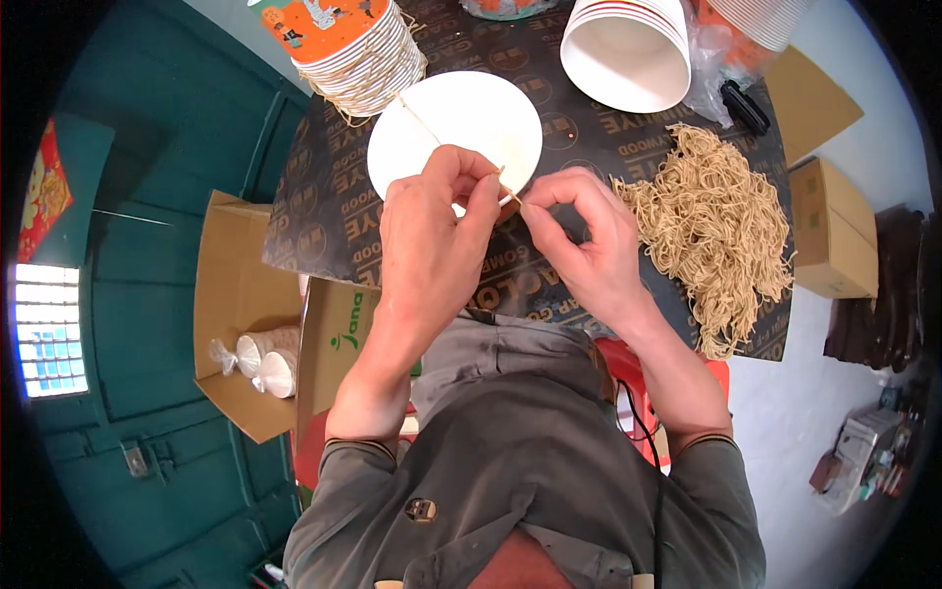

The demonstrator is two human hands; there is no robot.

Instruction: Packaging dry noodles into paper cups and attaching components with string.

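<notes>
My left hand (432, 236) pinches a thin tan cord (416, 115) between thumb and fingertips. Just to its right, my right hand (594, 240) pinches the cord too, with a short length showing between the two hands. The cord runs up from my left hand across a round white paper piece (491, 113), perhaps a lid or a bucket; its depth cannot be told. Right of my right hand lies a loose, tangled heap of tan cords (716, 226). Part of the white piece is hidden behind my left fingers.
Nested paper buckets draped with cord (378, 64) stand at the far left of the dark printed table (329, 211). More white buckets (628, 61) lie far right, near a black object (746, 108). Cardboard boxes (235, 285) flank the table; the left one holds bagged white cups (277, 373).
</notes>
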